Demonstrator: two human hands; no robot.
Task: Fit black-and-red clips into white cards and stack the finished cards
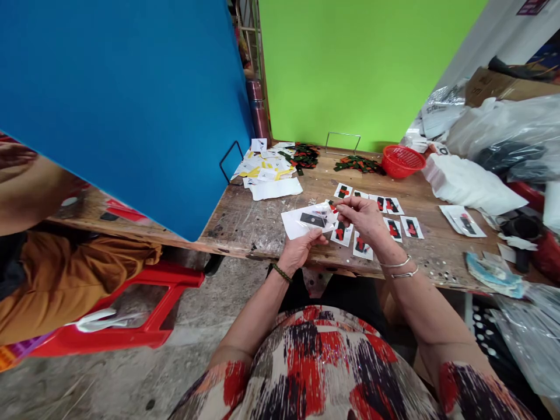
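Fingers (314, 234) of our left hand (300, 251), two hands in all: thumb laid over the lower edge of one white packet (289, 223), closed on it, the packet held up just above the near part of the surface (245, 224). Through its clear film we see one dark strip (312, 220) with a single pale dot. Our right hand (365, 220) is at the packet's right end, thumb and forefinger bent toward each other beside a bit of red; whether they have closed on film or on the red bit, we cannot tell. Around and beyond that hand we count eight small cards (412, 228) lying on the surface, each that shows plainly bearing dark and red pieces; the hand may cover more. Farther back, two heaps: dark green and red pieces in both, the left heap (306, 156) near a pile of white and yellow cards (266, 163) too jumbled to count, the right heap (357, 164) just beside one red basket (402, 160). One long white sheet (277, 189) lies before the card pile. Two panels we log, one blue (131, 105), one green (363, 70). On our wrists: two bangles (400, 268) right, one beaded bracelet (282, 273) left. Off to the left, one red stool (153, 318), one seated person in brown trousers (83, 268).
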